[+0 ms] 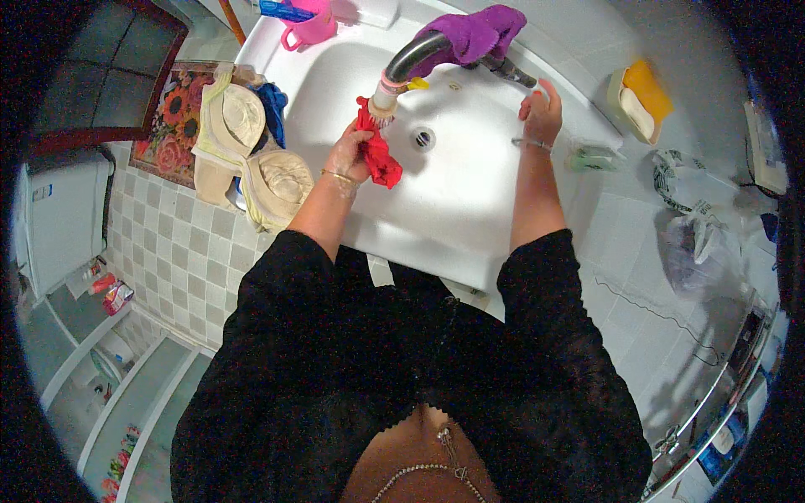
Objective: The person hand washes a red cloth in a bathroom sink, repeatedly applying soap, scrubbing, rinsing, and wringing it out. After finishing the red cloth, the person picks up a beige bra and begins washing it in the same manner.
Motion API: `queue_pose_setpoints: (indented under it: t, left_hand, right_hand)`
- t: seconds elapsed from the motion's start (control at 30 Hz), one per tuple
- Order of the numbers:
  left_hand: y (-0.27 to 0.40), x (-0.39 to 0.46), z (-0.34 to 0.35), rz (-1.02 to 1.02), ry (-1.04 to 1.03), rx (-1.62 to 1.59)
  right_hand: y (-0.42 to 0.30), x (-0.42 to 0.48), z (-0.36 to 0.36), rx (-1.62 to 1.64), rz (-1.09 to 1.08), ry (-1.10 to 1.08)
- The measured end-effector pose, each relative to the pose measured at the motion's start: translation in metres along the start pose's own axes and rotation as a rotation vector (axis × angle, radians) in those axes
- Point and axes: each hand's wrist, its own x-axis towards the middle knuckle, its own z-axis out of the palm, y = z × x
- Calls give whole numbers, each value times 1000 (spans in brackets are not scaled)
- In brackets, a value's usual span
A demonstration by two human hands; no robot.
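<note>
My left hand (349, 154) grips a wet-looking red cloth (381, 160) over the left half of the white washbasin (468, 182). The cloth's top touches or sits just below the nozzle (384, 100) on the black curved tap (418, 53). Pale streaks at the nozzle's mouth look like water. A purple towel (487, 31) is draped over the tap's bend. At the basin's right side, my right hand (542, 119) is raised with fingers apart and nothing in it. Its fingertips are close to the end of the tap's dark lever (512, 72); contact is unclear.
Beige bras (236, 119) hang over the basin's left rim beside a blue cloth (272, 110). A pink mug (311, 28) stands at the back left corner. A wall soap dish (638, 113) and plastic bags (698, 245) are on the right.
</note>
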Motion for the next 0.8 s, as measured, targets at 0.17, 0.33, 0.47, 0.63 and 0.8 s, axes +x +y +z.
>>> queue_pose_setpoints:
  t: [0.17,0.33,0.47,0.63,0.8]
  left_hand:
    - [3,23,-11,31,-93,-219]
    - [9,32,0,81,-70,-132]
    - [14,46,-28,232,33,70]
    - [11,57,-29,182,124,64]
    - [-5,79,-9,206,116,175]
  right_hand:
    - [41,-76,42,54,476,-395]
    - [50,-127,88,43,579,-680]
    - [46,-101,95,261,590,-350]
    - [36,-82,88,344,589,-466]
    - [33,-106,117,192,578,-568]
